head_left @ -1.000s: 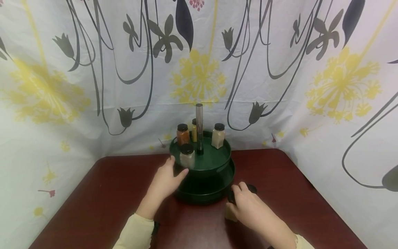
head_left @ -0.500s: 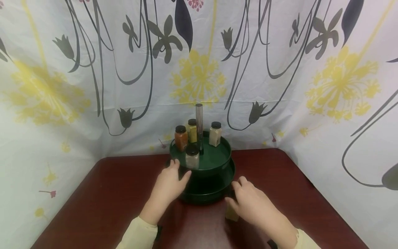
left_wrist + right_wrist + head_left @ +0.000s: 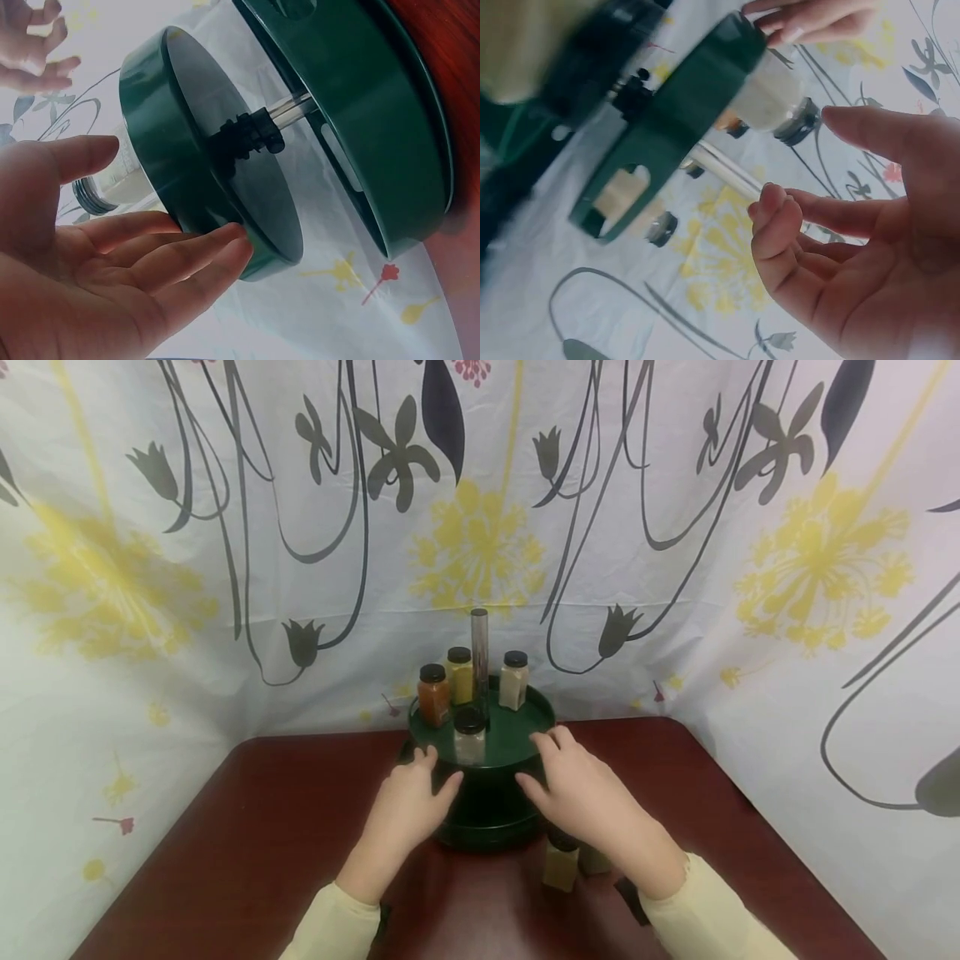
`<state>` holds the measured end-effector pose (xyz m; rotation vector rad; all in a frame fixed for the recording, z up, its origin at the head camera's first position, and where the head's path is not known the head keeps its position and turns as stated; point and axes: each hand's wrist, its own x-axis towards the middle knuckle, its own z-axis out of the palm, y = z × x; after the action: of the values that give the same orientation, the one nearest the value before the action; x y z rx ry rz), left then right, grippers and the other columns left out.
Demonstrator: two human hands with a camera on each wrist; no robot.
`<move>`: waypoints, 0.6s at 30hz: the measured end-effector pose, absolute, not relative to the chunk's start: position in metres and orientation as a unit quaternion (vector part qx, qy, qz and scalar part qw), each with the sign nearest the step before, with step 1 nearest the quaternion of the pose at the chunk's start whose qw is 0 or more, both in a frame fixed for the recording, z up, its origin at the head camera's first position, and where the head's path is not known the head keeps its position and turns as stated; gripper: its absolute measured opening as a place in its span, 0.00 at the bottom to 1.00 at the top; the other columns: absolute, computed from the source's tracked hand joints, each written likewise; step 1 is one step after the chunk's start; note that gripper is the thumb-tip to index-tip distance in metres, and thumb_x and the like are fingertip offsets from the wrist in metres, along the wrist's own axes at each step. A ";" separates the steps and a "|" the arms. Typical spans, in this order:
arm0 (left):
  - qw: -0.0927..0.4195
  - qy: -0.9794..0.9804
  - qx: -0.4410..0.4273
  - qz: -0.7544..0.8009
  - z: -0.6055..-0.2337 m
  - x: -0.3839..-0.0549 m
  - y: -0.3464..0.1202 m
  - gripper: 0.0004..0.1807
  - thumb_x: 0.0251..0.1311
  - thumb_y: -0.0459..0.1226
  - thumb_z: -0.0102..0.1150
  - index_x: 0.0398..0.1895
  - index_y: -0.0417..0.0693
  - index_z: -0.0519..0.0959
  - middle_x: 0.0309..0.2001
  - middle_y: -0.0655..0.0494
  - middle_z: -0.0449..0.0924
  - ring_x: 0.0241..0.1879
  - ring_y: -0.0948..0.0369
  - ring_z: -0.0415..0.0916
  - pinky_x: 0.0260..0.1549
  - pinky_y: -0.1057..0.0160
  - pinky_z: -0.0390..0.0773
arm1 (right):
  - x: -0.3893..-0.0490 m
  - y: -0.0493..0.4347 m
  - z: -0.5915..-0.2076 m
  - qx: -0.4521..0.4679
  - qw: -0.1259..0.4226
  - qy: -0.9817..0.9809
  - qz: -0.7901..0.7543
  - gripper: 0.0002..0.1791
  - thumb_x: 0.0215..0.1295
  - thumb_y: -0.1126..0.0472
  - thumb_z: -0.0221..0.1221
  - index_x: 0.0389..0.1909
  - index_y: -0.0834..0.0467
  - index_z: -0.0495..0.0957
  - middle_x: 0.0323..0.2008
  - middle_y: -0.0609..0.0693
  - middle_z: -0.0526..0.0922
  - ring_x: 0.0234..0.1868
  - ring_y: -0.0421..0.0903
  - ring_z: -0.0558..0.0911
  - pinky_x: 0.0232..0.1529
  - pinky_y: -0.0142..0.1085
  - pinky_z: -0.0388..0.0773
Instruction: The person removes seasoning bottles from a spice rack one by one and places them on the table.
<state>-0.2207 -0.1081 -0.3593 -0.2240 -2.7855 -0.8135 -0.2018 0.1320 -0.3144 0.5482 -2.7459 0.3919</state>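
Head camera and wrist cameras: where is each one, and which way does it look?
Head: on the head, facing forward and down at the green rack; left hand, right hand, sleeves show.
Left wrist: on that wrist, facing the rack; left hand big, right hand partly.
Right wrist: on that wrist, facing the rack; right hand big, left hand partly.
Both wrist views share the rack.

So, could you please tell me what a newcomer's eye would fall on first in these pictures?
Probably the green two-tier stand on the dark red table, its upper tray bearing four black-lidded jars, one vividly orange. The left hand and the right hand frame its two sides. Behind hangs a pale cloth with big yellow flowers.
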 end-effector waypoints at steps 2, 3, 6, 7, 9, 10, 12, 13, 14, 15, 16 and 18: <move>0.116 -0.949 -0.077 -0.284 -0.359 -0.221 -0.109 0.37 0.76 0.53 0.59 0.76 0.36 0.71 0.74 0.29 0.71 0.68 0.36 0.78 0.64 0.38 0.81 | -0.207 0.126 -0.308 0.199 0.169 -0.955 0.140 0.33 0.74 0.49 0.67 0.69 0.67 0.74 0.60 0.64 0.78 0.45 0.53 0.87 0.41 0.46 0.87; 0.115 -0.947 -0.077 -0.288 -0.359 -0.221 -0.110 0.37 0.76 0.53 0.60 0.76 0.36 0.71 0.74 0.29 0.71 0.68 0.36 0.78 0.63 0.38 0.81 | -0.209 0.124 -0.305 0.201 0.171 -0.954 0.143 0.34 0.74 0.49 0.67 0.70 0.67 0.74 0.61 0.64 0.78 0.45 0.53 0.87 0.42 0.46 0.88; 0.116 -0.942 -0.074 -0.307 -0.361 -0.222 -0.113 0.35 0.76 0.52 0.60 0.76 0.37 0.73 0.72 0.30 0.74 0.66 0.38 0.80 0.61 0.38 0.83 | -0.215 0.115 -0.296 0.204 0.168 -0.953 0.149 0.35 0.74 0.49 0.66 0.72 0.66 0.72 0.63 0.64 0.77 0.44 0.53 0.87 0.43 0.47 0.88; 0.120 -0.939 -0.071 -0.314 -0.362 -0.223 -0.114 0.34 0.76 0.51 0.61 0.75 0.38 0.74 0.70 0.31 0.77 0.64 0.38 0.82 0.59 0.39 0.84 | -0.217 0.112 -0.293 0.204 0.163 -0.954 0.150 0.35 0.75 0.48 0.66 0.73 0.65 0.71 0.64 0.64 0.76 0.44 0.53 0.87 0.44 0.47 0.88; 0.131 -0.934 -0.064 -0.327 -0.364 -0.226 -0.118 0.32 0.75 0.50 0.62 0.73 0.40 0.76 0.67 0.34 0.81 0.61 0.41 0.84 0.57 0.40 0.85 | -0.221 0.107 -0.287 0.204 0.153 -0.955 0.154 0.35 0.76 0.48 0.65 0.74 0.64 0.70 0.65 0.64 0.76 0.44 0.53 0.87 0.44 0.47 0.88; 0.138 -0.931 -0.061 -0.333 -0.365 -0.227 -0.119 0.30 0.75 0.50 0.62 0.72 0.41 0.77 0.65 0.36 0.83 0.59 0.42 0.85 0.55 0.41 0.86 | -0.222 0.105 -0.284 0.205 0.149 -0.955 0.155 0.35 0.76 0.48 0.65 0.74 0.64 0.70 0.65 0.64 0.75 0.43 0.53 0.87 0.44 0.47 0.88; 0.149 -0.924 -0.055 -0.348 -0.367 -0.232 -0.123 0.29 0.75 0.49 0.63 0.71 0.43 0.78 0.62 0.39 0.86 0.57 0.44 0.86 0.53 0.41 0.87 | -0.225 0.099 -0.279 0.206 0.139 -0.956 0.159 0.36 0.77 0.47 0.63 0.75 0.63 0.69 0.66 0.64 0.75 0.44 0.53 0.87 0.44 0.47 0.88; 0.153 -0.921 -0.053 -0.355 -0.368 -0.233 -0.125 0.29 0.75 0.49 0.63 0.71 0.43 0.77 0.62 0.39 0.86 0.58 0.44 0.86 0.54 0.41 0.86 | -0.227 0.097 -0.277 0.207 0.134 -0.956 0.160 0.36 0.77 0.46 0.63 0.76 0.63 0.69 0.66 0.64 0.75 0.45 0.53 0.87 0.45 0.48 0.88; 0.153 -0.918 -0.052 -0.363 -0.369 -0.235 -0.127 0.30 0.75 0.49 0.63 0.72 0.44 0.76 0.63 0.39 0.84 0.60 0.43 0.85 0.55 0.40 0.86 | -0.229 0.094 -0.275 0.208 0.128 -0.956 0.162 0.36 0.78 0.45 0.62 0.76 0.62 0.68 0.67 0.63 0.74 0.46 0.54 0.87 0.46 0.48 0.87; 0.151 -0.915 -0.051 -0.371 -0.370 -0.237 -0.128 0.31 0.75 0.50 0.63 0.73 0.44 0.75 0.64 0.39 0.84 0.61 0.43 0.84 0.55 0.40 0.86 | -0.230 0.091 -0.273 0.210 0.122 -0.956 0.163 0.36 0.78 0.44 0.61 0.77 0.61 0.68 0.68 0.63 0.74 0.48 0.54 0.87 0.48 0.49 0.87; 0.147 -0.913 -0.051 -0.378 -0.371 -0.238 -0.130 0.31 0.75 0.50 0.62 0.75 0.44 0.74 0.65 0.38 0.83 0.62 0.42 0.84 0.55 0.40 0.86 | -0.231 0.088 -0.272 0.212 0.115 -0.956 0.167 0.36 0.79 0.44 0.60 0.78 0.61 0.67 0.69 0.63 0.73 0.50 0.55 0.87 0.50 0.50 0.87; 0.139 -0.910 -0.053 -0.386 -0.372 -0.240 -0.131 0.33 0.76 0.50 0.62 0.77 0.43 0.71 0.68 0.36 0.80 0.64 0.41 0.83 0.55 0.39 0.86 | -0.234 0.084 -0.270 0.215 0.106 -0.956 0.171 0.36 0.80 0.44 0.59 0.78 0.60 0.66 0.71 0.63 0.72 0.55 0.57 0.87 0.54 0.52 0.87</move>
<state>-0.2401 -0.1307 -0.3719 -0.1536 -2.6306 -1.1161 -0.2340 0.0839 -0.2705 0.6331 -2.8150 0.5035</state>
